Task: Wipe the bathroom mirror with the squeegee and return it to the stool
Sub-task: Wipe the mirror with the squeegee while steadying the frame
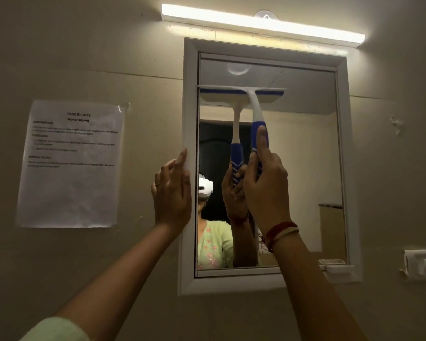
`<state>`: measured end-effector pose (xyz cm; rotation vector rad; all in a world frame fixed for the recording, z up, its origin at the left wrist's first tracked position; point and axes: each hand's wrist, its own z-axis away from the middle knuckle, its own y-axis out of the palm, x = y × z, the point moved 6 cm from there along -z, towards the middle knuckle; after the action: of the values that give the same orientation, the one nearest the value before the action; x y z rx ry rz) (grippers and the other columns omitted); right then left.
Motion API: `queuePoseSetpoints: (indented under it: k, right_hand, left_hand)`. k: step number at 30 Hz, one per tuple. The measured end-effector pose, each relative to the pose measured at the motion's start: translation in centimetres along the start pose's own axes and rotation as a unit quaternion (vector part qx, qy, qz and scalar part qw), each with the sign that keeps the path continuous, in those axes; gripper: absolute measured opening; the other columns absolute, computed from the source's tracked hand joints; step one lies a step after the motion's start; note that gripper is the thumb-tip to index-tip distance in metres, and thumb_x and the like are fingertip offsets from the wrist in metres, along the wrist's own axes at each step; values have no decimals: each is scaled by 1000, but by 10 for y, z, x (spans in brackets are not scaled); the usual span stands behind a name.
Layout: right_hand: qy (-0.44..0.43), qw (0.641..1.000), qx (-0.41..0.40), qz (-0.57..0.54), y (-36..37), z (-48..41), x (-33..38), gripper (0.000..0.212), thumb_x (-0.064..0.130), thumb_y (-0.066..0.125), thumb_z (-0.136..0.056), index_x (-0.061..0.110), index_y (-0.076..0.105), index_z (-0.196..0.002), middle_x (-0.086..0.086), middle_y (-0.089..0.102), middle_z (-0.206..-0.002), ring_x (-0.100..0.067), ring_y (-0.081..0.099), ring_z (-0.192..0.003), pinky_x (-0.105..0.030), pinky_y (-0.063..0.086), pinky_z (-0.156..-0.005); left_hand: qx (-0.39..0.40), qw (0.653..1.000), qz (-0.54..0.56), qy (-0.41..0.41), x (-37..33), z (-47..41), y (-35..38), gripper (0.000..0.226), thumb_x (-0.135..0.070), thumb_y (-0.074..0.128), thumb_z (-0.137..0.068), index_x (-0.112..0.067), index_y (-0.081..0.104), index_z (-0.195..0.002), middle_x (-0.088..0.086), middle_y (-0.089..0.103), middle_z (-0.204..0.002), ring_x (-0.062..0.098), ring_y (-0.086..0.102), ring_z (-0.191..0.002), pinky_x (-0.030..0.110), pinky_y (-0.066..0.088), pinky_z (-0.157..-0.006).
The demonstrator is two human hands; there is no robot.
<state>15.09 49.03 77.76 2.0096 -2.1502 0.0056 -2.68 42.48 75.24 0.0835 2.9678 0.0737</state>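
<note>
A: Gripping the squeegee handle, right hand has fingers curled tight, thumb flat along the blue grip.
B: Blade?
A: Pressed against upper mirror glass, near the left edge.
B: Left hand?
A: Fingers loosely together, resting on the white mirror frame, holding nothing.

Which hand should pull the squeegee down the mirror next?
Right. The right hand already grips the squeegee handle, blade high on the mirror glass. The left hand is flat on the left frame, likely steadying it.
</note>
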Motion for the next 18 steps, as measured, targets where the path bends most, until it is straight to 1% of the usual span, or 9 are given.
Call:
queuePoseSetpoints:
  k: [3,5,8,10,12,15,16,18]
  right_hand:
    - [9,1000,8,-8,-1,9,2,54,14,45,-94,16,22,-143,-17,58,-99,-21,61,-79,-35,55,-80]
    - [8,1000,12,-7,-2,15,2,55,15,45,-94,16,21,-143,-20,58,-102,-24,61,-83,-40,55,-82]
    - [8,1000,13,-3,-5,25,-1,56,16,47,-93,16,21,-143,-21,58,-105,-26,62,-85,-40,54,-84]
    - [8,1000,13,0,-6,33,-3,57,16,47,-93,17,19,-143,-21,58,-102,-24,61,-82,-37,54,-83]
    - [3,1000,15,3,-7,41,-5,58,17,47,-93,20,14,-141,-19,58,-97,-20,58,-77,-29,51,-78]
    - [0,1000,22,11,-9,53,-10,58,18,46,-93,21,11,-139,-17,57,-92,-13,53,-72,-12,39,-71]
    - [1,1000,26,13,-9,57,-11,57,18,46,-93,20,12,-139,-16,57,-91,-11,52,-71,-9,36,-70]
    - [3,999,32,18,-9,65,-13,56,17,46,-93,20,13,-139,-16,57,-90,-7,49,-67,-6,33,-68]
  left_hand:
    - [-6,1000,-14,-2,1,0,0,43,-28,28,-96,-22,33,-139,10,51,-124,24,46,-113,47,32,-95]
    - [-11,1000,-25,-3,1,0,0,44,-30,27,-96,-23,35,-138,9,52,-122,23,47,-111,43,26,-95]
    - [-15,999,-33,0,-2,1,-1,44,-31,26,-95,-22,37,-137,9,54,-120,23,48,-110,38,22,-92]
    - [-19,999,-36,-1,-2,1,-1,46,-33,23,-95,-22,37,-137,9,54,-119,23,48,-109,38,22,-92]
    - [-22,999,-40,-2,-1,1,-1,46,-34,23,-95,-23,37,-137,8,54,-119,23,48,-109,39,23,-92]
    - [-22,999,-46,-7,0,2,-1,46,-33,22,-95,-23,38,-137,7,54,-118,23,48,-108,40,27,-92]
    - [-22,999,-46,-6,0,2,0,46,-33,22,-95,-23,38,-137,7,55,-117,23,48,-107,40,28,-92]
    - [-21,999,-39,-1,-1,2,0,46,-31,23,-95,-21,38,-137,9,55,-116,24,48,-107,41,32,-90]
